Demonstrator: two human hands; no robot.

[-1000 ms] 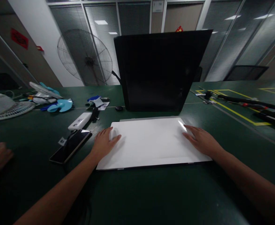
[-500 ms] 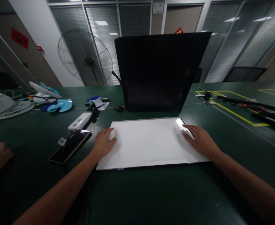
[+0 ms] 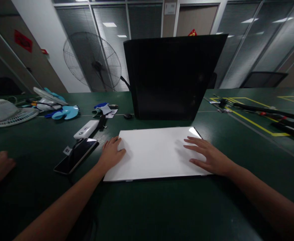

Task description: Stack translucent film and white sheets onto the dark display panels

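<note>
The board [image 3: 154,154] (right of the phone [image 3: 81,154]) lies before the panel [image 3: 172,77].

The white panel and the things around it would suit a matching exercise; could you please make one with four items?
1. White panel
2. Left hand
3. Right hand
4. Wire fan

A. At the panel's left edge
B. Beyond the far side of the table
C. Lying on the green tabletop
D. Spread over the panel's right part

Pairs: 1-C; 2-A; 3-D; 4-B
</note>
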